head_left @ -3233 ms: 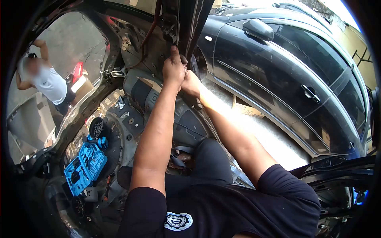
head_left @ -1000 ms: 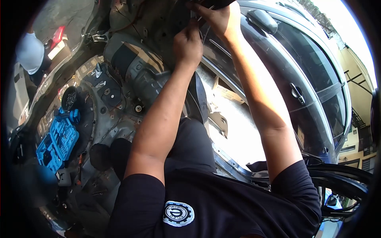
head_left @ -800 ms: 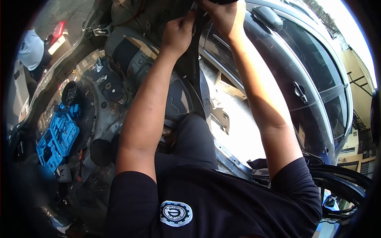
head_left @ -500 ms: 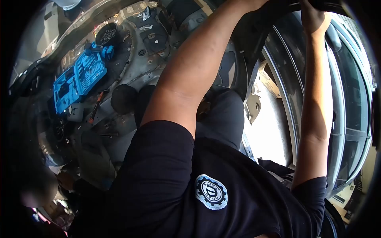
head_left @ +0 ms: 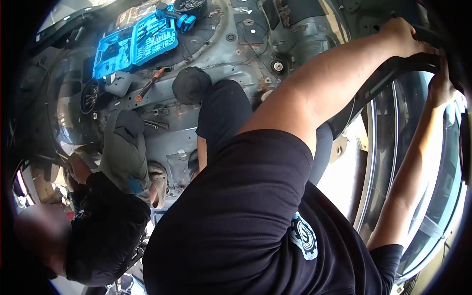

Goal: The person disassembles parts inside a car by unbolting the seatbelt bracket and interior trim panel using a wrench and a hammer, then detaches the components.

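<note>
Blue case: wide open at the upper left, with small tools tucked in both halves.
Black bowl: at the top, cut off by the frame edge, with lots of little metal bits inside.
Left hand: upper right, fingers bent, touching the dark bar; I cannot tell how tight.
Right hand: far upper right, reaching up to the same bar; its fingertips are too dark to tell if they hold on.
Bar edge: curves across the upper right.
Room: bright ground shows between the bar and the dark car.
Count: one blue drill, one hammer, two silver tubes, one other person.
</note>
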{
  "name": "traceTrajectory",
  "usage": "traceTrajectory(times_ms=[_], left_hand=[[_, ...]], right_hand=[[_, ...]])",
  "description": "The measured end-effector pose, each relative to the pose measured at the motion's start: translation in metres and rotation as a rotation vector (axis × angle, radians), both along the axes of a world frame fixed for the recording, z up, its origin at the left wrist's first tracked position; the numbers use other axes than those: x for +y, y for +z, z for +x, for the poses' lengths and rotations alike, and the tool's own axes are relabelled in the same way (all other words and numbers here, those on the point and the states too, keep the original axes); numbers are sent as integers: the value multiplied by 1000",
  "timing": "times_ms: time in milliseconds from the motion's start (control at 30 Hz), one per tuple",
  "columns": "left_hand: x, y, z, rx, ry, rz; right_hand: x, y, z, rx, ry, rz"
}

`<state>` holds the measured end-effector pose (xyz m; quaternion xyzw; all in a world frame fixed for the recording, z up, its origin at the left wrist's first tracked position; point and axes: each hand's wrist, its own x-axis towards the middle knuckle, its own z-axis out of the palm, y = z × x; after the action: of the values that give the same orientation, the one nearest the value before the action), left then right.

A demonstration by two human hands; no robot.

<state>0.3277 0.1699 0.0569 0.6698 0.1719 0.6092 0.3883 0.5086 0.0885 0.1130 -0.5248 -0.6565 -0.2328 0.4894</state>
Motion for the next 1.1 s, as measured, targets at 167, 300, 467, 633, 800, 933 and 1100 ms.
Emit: traceTrajectory(times_ms=[167, 300, 467, 633, 800, 933, 1100], left_hand=[[-12, -27, -19, 13, 185, 10], [-8, -93, -188, 57, 68, -184], [37, -326, -508, 1179, 806, -328], [-41, -333, -664, 1786, 992, -904], [-33, -408, -752, 1352, 376, -1562], [-15, -383, -732, 910, 202, -1808], [9, -403, -713, 628, 280, -1760]], right_hand=[[-9, -5, -24, -111, -87, 89], [-15, 2, -45, 249, -29, 67], [-19, 5, -60, 343, 36, 102], [-27, 20, -89, 421, 41, 12], [-24, 10, -63, 450, -113, 71], [-12, 5, -2, 235, -334, 194], [-6, 9, -154, 660, -336, 101]])
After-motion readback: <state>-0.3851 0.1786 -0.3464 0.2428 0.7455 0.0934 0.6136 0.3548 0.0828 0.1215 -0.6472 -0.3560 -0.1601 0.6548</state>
